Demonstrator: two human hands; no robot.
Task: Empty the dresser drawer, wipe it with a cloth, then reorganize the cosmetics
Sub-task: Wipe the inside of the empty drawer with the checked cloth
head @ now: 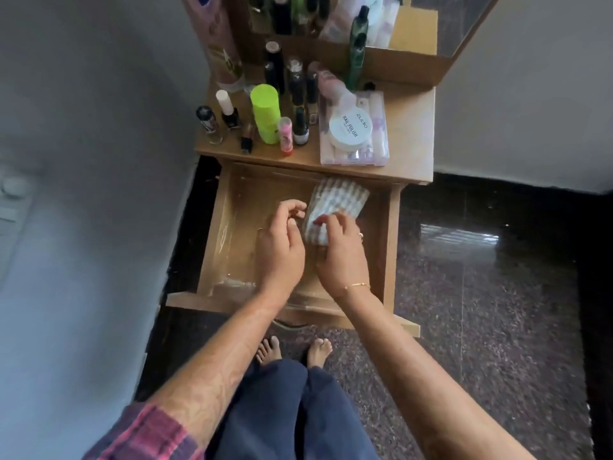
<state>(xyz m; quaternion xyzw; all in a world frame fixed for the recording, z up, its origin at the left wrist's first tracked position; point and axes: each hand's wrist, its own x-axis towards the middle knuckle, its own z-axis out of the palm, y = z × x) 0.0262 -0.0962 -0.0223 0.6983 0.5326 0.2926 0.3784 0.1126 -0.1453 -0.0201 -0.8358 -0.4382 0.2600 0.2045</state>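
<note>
The wooden dresser drawer is pulled out, lined with clear plastic, and holds only a folded white and grey patterned cloth at its back right. My right hand grips the near edge of the cloth with its fingertips. My left hand hovers beside the cloth's left edge, fingers curled and apart, holding nothing. The cosmetics stand on the dresser top: a lime green can, several nail polish bottles, dark spray bottles and a clear case with a white nail polish tub on it.
A mirror in a wooden frame rises behind the dresser top and reflects the bottles. A grey wall runs close along the left. Dark speckled floor lies to the right and below, with my bare feet just under the drawer front.
</note>
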